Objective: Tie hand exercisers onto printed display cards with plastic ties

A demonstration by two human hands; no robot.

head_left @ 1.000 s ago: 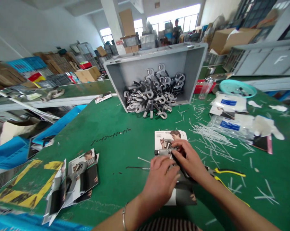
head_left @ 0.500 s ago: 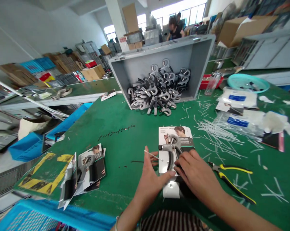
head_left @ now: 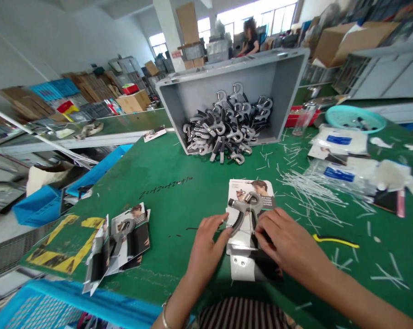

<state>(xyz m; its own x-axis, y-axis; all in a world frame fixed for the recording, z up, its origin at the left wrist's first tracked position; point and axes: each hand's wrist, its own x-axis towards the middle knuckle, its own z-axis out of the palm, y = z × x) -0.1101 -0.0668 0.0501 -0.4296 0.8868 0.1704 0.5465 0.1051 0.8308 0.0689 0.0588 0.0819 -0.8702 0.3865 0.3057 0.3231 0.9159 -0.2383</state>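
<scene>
- Lying on a card [head_left: 243, 238] near the tabletop's [head_left: 155, 237] front edge: grip trainer [head_left: 251, 205] (likely stiff; hold its handles [head_left: 240, 222])
- Left hand [head_left: 206, 240]: thumb, fingers apart
- Right hand [head_left: 284, 234]: curled; can't tell if clamped

We wore dark clothing [head_left: 242, 314] striped with narrow pale lines that ran side by side. A slim, silvery bangle [head_left: 164, 315] circled our left forearm [head_left: 179, 292]. Our left hand [head_left: 206, 242], right hand [head_left: 282, 234] and right forearm [head_left: 346, 285] were bare.

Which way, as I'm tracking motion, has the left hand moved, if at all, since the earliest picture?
Yes: the left hand has shifted leftward, nearer the handwritten numbers on the table.
</scene>
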